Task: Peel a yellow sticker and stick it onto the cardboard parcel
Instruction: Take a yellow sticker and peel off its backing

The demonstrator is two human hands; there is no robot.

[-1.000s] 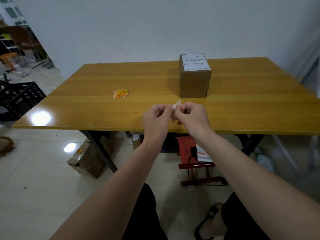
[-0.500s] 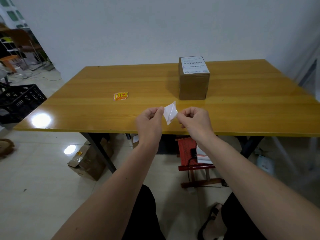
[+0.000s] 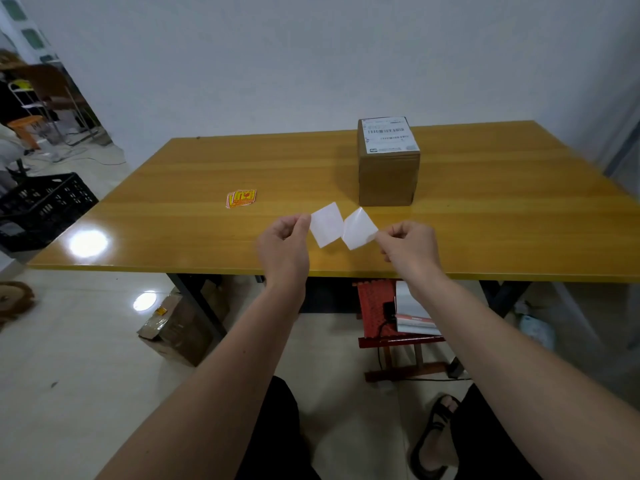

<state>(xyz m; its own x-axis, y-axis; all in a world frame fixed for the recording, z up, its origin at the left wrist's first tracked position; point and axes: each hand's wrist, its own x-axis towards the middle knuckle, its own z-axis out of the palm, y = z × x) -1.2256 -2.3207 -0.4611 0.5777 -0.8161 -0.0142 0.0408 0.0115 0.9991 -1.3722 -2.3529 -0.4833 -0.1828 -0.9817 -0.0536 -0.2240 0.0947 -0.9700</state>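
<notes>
Fingers [image 3: 303, 221] pinch white squares [image 3: 325, 225] above the glossy wooden table [image 3: 502, 216].

No readable text (barcodes on parcel label [image 3: 388, 135] blurred)

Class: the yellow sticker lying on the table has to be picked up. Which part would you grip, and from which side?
Probably the yellow sticker is best pinched at its near edge, coming from the person's side: it lies flat on the table, apart from the parcel, with nothing around it.

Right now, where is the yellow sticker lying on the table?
The yellow sticker lies flat on the table, left of the cardboard parcel, beyond the left hand.
</notes>
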